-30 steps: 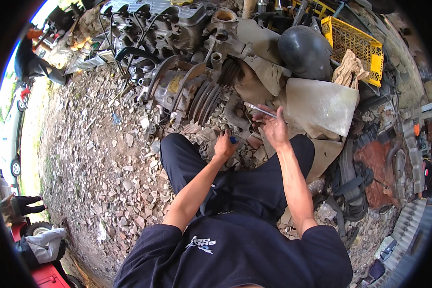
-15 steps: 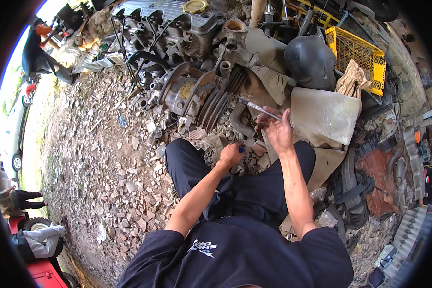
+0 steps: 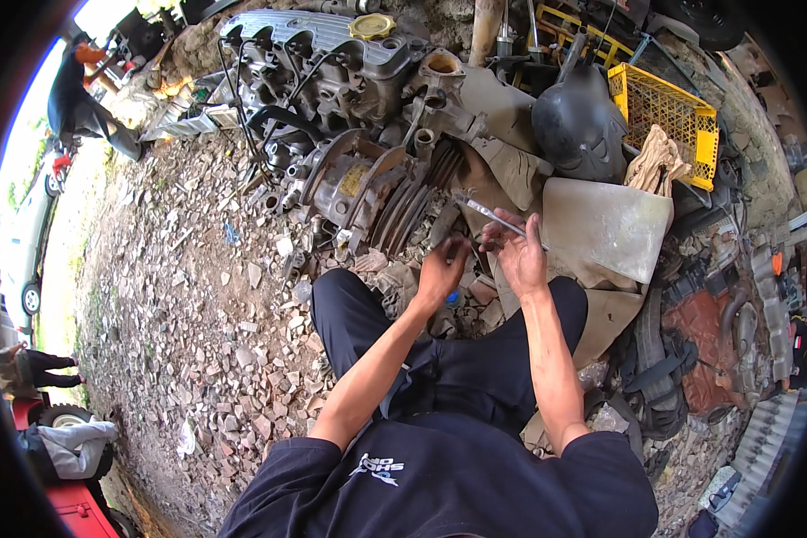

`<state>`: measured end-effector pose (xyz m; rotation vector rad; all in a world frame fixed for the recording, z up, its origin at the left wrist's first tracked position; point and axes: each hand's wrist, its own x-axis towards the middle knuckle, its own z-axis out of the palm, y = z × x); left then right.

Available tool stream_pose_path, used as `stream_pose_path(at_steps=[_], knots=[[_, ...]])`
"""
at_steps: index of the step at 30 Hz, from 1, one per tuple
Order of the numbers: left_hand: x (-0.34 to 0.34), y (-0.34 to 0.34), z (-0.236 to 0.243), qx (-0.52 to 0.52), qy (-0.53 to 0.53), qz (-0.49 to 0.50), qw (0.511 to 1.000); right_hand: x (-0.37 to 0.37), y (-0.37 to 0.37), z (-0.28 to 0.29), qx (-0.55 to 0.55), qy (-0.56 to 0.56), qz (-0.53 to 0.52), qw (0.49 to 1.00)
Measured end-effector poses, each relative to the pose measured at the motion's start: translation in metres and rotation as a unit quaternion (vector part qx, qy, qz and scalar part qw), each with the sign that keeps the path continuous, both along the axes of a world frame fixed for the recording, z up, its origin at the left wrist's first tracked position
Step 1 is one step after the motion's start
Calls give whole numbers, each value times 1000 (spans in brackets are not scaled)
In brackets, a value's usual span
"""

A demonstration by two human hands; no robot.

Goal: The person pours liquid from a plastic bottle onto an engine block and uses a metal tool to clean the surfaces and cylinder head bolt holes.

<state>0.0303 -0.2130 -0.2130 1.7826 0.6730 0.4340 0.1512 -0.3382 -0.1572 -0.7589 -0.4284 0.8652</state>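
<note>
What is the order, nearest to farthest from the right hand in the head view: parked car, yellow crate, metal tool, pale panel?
1. Metal tool: in the right hand.
2. Pale panel: just right.
3. Yellow crate: upper right.
4. Parked car: far left background.

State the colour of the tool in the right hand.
The tool in the right hand is silvery grey, best seen in the head view.

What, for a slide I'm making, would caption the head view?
Right hand holding a thin metal tool, left hand close by, before a grimy engine.
</note>
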Motion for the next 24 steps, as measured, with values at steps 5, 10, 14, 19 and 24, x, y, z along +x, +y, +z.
stream_pose_path(at_steps=[5,10,14,19,24], knots=[[20,-3,82,-161,-199,36,966,-9,6,16,-12,-16,-24,1000],[26,-9,128,-207,-251,76,942,-18,11,14,9,-36,-4,999],[22,-5,139,-169,-273,96,942,-32,1,13,72,-103,-3,992],[9,-5,154,-122,-243,79,959,-13,-14,17,-7,-199,-136,971],[-2,-6,167,-40,-169,70,982,-17,3,98,-138,-485,-299,810]])
